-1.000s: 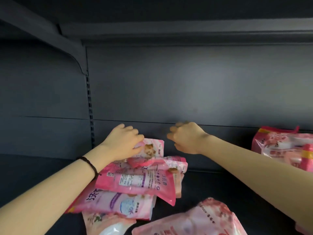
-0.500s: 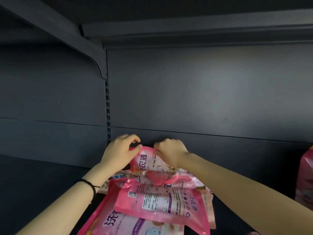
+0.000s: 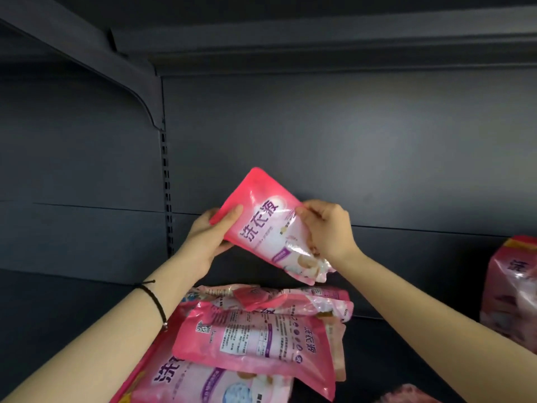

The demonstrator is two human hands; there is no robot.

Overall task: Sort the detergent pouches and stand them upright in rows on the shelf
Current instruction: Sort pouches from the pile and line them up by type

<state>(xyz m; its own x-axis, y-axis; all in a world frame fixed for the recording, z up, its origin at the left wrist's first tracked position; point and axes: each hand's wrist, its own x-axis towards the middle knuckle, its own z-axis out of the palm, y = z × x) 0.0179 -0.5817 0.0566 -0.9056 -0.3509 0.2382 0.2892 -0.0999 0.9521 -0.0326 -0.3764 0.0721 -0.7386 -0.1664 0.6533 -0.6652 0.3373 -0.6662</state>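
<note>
Lifted a pink detergent pouch (image 3: 270,228) clear of the heap of pouches (image 3: 261,330) within the last half second, from lying at the far end of that heap to hanging in the air above it, in front of the dark back panel (image 3: 363,135). Held it tilted, top corner up and to the left, bottom corner down and to the right, printed front toward the camera. Gripped its upper left edge with the left hand (image 3: 207,238), thumb laid across the front and fingers tucked behind. Pinched its right edge with the right hand (image 3: 325,228), fingers curled round the film. Had both hands closed on that one pouch, neither free. Left the rest of the heap flat and overlapping on the near part of the shelf (image 3: 58,315), one pouch back-side up with its label showing. Saw one other pink pack (image 3: 511,286) at the far right, seemingly upright, partly cut off by the frame edge. Meant, by the look of it, a first pick made and the sorting barely begun, with no row yet formed in view. Needed next, most likely, a turn to vertical and a setting down on bare shelf near the back panel, bottom seam first. Risked a slump or a topple, given a soft liquid pouch and nothing beside it for support.
</note>
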